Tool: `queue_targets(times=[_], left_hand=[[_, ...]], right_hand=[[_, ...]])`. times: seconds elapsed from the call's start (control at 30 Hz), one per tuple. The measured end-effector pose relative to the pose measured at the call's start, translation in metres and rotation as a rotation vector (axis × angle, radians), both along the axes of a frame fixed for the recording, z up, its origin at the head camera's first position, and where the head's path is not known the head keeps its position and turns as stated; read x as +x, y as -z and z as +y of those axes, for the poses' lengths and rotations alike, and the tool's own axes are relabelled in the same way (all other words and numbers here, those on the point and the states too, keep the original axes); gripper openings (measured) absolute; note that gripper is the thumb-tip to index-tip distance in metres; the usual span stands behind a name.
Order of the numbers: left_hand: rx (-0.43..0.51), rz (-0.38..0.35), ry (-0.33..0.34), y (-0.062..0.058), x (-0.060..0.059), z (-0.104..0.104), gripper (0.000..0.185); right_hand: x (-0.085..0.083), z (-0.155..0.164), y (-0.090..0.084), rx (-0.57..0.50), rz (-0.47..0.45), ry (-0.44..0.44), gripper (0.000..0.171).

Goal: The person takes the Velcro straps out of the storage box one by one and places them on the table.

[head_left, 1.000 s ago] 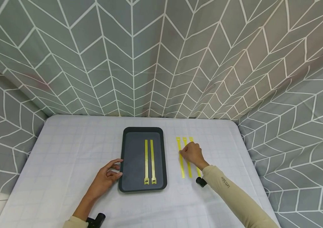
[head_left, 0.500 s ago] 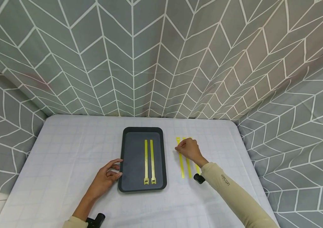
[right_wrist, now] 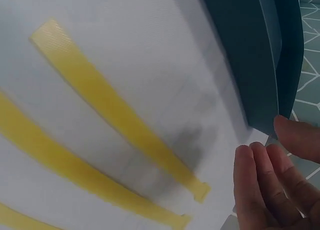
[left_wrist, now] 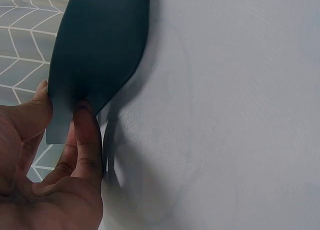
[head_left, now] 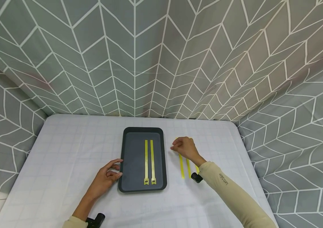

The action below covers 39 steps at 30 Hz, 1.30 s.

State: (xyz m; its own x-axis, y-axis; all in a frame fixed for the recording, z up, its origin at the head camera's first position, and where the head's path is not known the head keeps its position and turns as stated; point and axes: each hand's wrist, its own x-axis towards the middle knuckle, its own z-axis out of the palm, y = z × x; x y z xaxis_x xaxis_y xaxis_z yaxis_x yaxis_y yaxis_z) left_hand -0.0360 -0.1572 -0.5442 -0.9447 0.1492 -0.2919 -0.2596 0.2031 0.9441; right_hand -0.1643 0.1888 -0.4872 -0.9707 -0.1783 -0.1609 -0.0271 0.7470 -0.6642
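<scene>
A dark grey tray (head_left: 132, 158) lies on the white-covered table, with two yellow hook-and-loop cable ties (head_left: 146, 161) side by side in its right half. At its left rim, my left hand (head_left: 104, 180) touches the edge with thumb and fingertips. In the left wrist view, the thumb rests against the tray's outer wall (left_wrist: 105, 35). My right hand (head_left: 186, 148) hovers just right of the tray, holding nothing; thumb and fingers stand apart in the right wrist view. Beneath it lie three more yellow cable ties (head_left: 181, 166), their upper ends mostly hidden by the hand.
A white cloth (head_left: 78, 152) covers the table. Grey patterned curtains (head_left: 150, 63) hang behind it and at both sides. Black wrist cameras (head_left: 95, 220) sit on both arms, the right one close over the cable ties.
My right hand has moved left and slightly away from me, from over the cable ties toward the tray. The left hand, tray and cable ties keep their places.
</scene>
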Motion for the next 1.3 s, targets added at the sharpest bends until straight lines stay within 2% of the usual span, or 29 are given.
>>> queue_targets(times=[0.5, 0.7, 0.9, 1.1, 1.3], left_hand=[[0.005, 0.025, 0.005, 0.0, 0.0, -0.001, 0.056], [0.001, 0.026, 0.006, 0.001, 0.0, 0.0, 0.056], [-0.003, 0.035, 0.006, 0.002, 0.001, -0.001, 0.057], [0.017, 0.031, 0.009, 0.002, 0.0, -0.003, 0.057], [0.029, 0.01, 0.007, 0.001, 0.0, -0.002, 0.057]], right_hand=[[-0.008, -0.018, -0.005, -0.091, 0.022, -0.203, 0.028], [-0.012, -0.021, -0.004, -0.098, 0.022, -0.396, 0.036], [-0.021, -0.027, -0.006, -0.158, -0.008, -0.579, 0.038], [-0.027, -0.036, -0.007, -0.176, -0.02, -0.709, 0.038], [-0.03, -0.047, 0.0, -0.156, -0.043, -0.817, 0.036]])
